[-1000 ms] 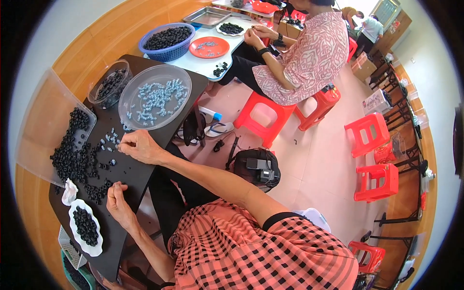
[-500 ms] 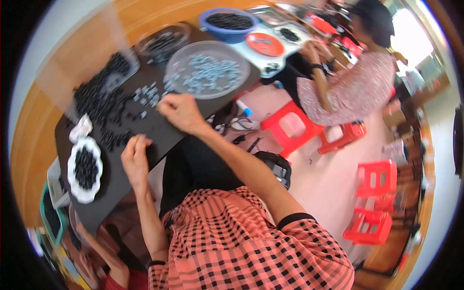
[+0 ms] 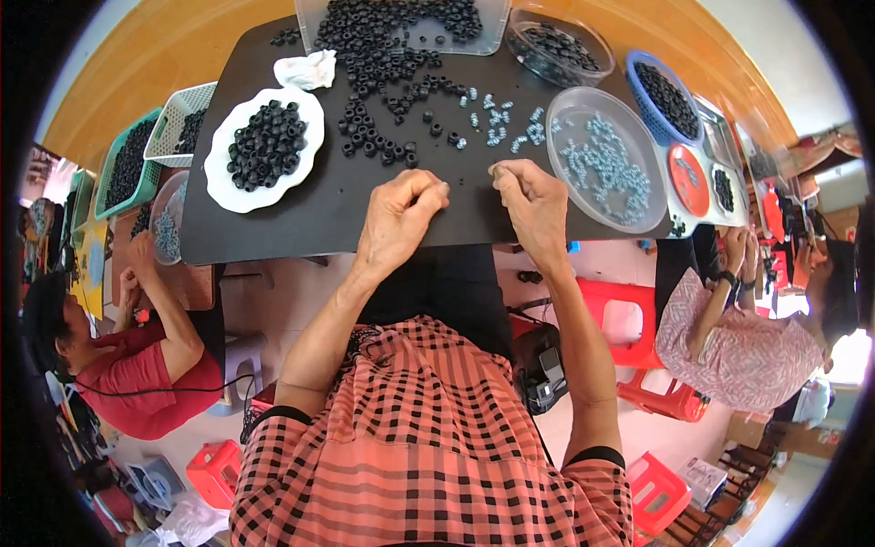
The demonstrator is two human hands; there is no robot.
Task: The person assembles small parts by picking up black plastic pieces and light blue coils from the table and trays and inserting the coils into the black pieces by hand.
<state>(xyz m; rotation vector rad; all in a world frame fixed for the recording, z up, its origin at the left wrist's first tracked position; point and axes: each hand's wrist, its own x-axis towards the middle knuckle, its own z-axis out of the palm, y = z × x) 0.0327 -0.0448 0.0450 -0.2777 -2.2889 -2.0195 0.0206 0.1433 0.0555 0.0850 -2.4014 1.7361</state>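
Observation:
Above the near edge of the dark table (image 3: 273,239), both of my hands are closed in a pinch, a short gap between them. My left hand (image 3: 397,219) is nearest to the loose black round pieces (image 3: 375,137), which look like small hollow caps. My right hand (image 3: 533,208) is beside a round clear tray (image 3: 558,178) of small light-blue parts (image 3: 606,169). What either pinch holds, if anything, is too small to make out. More light-blue parts (image 3: 497,128) lie scattered beyond my hands. A white scalloped plate (image 3: 219,169) heaped with black pieces stands to the left.
At the back are a tipped clear bin (image 3: 497,27), a clear bowl (image 3: 583,46) of black parts and a crumpled white cloth (image 3: 306,71). A blue basket (image 3: 643,118) stands far right. Co-workers sit at left (image 3: 150,387) and right (image 3: 743,342). A red stool (image 3: 592,305) is below.
The view has swung round to the left. My right hand has come away from the blue parts by the tray, and my hands are now closer together near the table's front edge.

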